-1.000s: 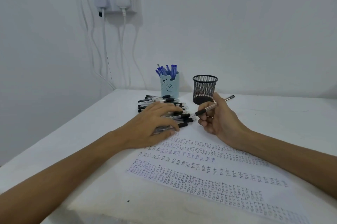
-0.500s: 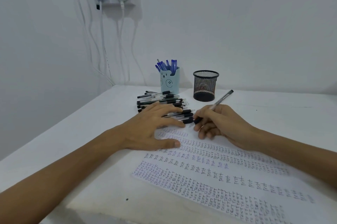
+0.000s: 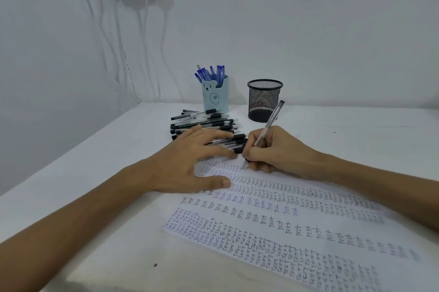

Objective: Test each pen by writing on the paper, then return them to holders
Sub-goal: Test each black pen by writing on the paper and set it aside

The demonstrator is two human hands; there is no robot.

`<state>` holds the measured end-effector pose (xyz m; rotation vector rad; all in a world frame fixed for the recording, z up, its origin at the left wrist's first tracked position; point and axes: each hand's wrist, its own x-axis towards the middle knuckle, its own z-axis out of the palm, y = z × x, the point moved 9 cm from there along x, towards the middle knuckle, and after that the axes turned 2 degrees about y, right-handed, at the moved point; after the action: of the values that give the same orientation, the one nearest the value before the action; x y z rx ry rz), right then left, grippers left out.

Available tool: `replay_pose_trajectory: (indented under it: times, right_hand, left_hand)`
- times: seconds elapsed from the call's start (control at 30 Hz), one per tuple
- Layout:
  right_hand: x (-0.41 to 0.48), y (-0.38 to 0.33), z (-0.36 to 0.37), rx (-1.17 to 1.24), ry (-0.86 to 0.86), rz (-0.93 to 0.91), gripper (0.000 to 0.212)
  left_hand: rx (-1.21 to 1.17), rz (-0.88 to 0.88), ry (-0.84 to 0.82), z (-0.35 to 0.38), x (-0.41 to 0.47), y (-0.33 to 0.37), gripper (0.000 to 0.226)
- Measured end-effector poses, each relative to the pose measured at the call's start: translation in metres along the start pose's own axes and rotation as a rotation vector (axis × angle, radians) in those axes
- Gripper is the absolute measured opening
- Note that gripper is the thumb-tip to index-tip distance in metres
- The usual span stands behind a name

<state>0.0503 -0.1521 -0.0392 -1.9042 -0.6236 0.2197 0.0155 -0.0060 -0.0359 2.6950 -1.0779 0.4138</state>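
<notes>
Writing: right grip (image 3: 278, 149) pinches clear pen (image 3: 269, 123) in curled fingers, tip touching upper part of paper (image 3: 308, 232), barrel tilted toward black mesh holder (image 3: 264, 101). Left grip (image 3: 190, 163) flat, fingers straight, resting on paper's corner and near edge of pen pile (image 3: 213, 123) on white surface (image 3: 95, 172). Blue bear holder (image 3: 215, 96) behind pile carries blue pens (image 3: 213, 74); mesh holder near it. Rows of "TEST" cover paper.
</notes>
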Motion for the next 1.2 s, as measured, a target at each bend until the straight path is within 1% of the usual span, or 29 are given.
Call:
replay_pose_trajectory:
  times: [0.07, 0.17, 0.5, 0.67, 0.8, 0.97, 1.2]
  right_hand:
    - [-0.0014, -0.0016, -0.0013, -0.034, 0.039, -0.053, 0.011]
    - [-0.0031, -0.0043, 0.0004, -0.052, 0.044, -0.104, 0.008]
    - [-0.0027, -0.0061, 0.0034, -0.060, 0.008, -0.137, 0.009]
    - [-0.0019, -0.0046, 0.0014, -0.054, 0.028, -0.133, 0.008]
    - [-0.0010, -0.0035, 0.0029, -0.050, 0.011, -0.116, 0.009]
    - [-0.0008, -0.0030, 0.0008, -0.050, 0.043, -0.101, 0.009]
    - [-0.0027, -0.0054, 0.0028, -0.047, 0.026, -0.110, 0.010]
  left_hand:
    - [-0.003, -0.005, -0.006, 0.0005, 0.0000, -0.0003, 0.059]
    - [-0.009, -0.006, -0.001, 0.0007, -0.0006, 0.0001, 0.059]
    - [-0.016, -0.010, -0.003, 0.0002, -0.0007, 0.0003, 0.058]
    - [-0.013, -0.013, -0.014, 0.0011, -0.0005, 0.0009, 0.059]
    - [-0.017, -0.014, -0.014, 0.0007, -0.0010, 0.0009, 0.058]
    - [-0.015, -0.014, -0.014, 0.0009, -0.0012, 0.0004, 0.059]
    - [-0.016, -0.015, -0.017, 0.0013, -0.0009, 0.0001, 0.059]
